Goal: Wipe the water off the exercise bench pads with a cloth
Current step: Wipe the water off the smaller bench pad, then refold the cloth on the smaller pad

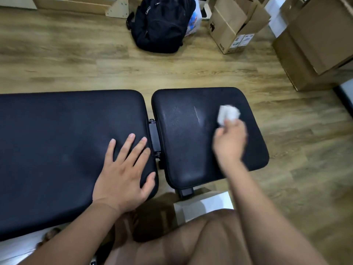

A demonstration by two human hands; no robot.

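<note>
The cloth (pixel 228 113), a small crumpled white wad, lies on the far right part of the short pad (pixel 183 150), touching its black surface. The right grip (pixel 230 142), blurred, pinches the cloth's near edge with curled fingers. To the cloth's left, a pale wet streak (pixel 197 116) and fine droplets show on the same pad. The long pad (pixel 57 150) lies just beside it to the left, a narrow gap with a black hinge (pixel 154 138) between them. The left grip (pixel 124 175) is spread flat, palm down, on the long pad's near right corner, holding nothing. Beyond the pads on the wooden floor (pixel 76 60) are a black backpack (pixel 162 25) and cardboard boxes (pixel 235 29).
</note>
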